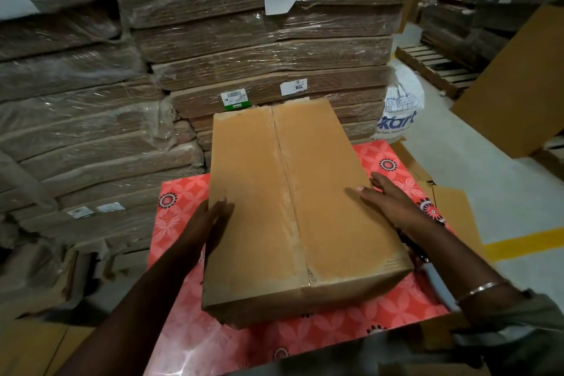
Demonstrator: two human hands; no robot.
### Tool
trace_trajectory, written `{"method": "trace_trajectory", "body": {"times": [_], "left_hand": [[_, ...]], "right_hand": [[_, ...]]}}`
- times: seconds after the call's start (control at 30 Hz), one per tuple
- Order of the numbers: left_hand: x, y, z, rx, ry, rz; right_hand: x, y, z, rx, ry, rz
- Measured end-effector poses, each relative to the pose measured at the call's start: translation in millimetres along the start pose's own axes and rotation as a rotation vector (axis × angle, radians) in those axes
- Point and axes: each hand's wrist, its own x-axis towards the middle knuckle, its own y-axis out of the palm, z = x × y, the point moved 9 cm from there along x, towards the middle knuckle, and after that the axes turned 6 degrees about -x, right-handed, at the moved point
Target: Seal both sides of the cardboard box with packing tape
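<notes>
Your left hand (210, 223) is lying flat and unclenched against the left edge of the cardboard box (293, 207), gripping nothing. The box is sitting between your hands on the pink floral table (180, 207), its long axis running away from you. A clear packing tape strip (290, 192) is already covering the centre seam, midway between both palms. Your right hand (390, 201) is resting spread on the top near the right edge, equally near. Flipping the box probably comes next, judging by the sealed top.
</notes>
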Motion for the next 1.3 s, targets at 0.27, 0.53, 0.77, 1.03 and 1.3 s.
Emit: {"method": "trace_trajectory", "body": {"times": [0.27,0.53,0.77,1.03,1.3], "left_hand": [[59,9,-26,0.016,0.053,0.017],[73,3,-20,0.142,0.079,0.015],[73,-8,-26,0.582,0.136,-0.119],[64,15,-41,0.93,0.321,-0.205],[59,20,-43,0.988,0.373,-0.227]], "right_hand": [[52,16,19,-0.044,0.023,0.024],[57,20,29,-0.149,-0.014,0.003],[65,36,36,-0.82,-0.265,-0.16],[31,150,58,-1.126,-0.569,0.232],[89,183,67,-1.224,-0.454,0.266]]}}
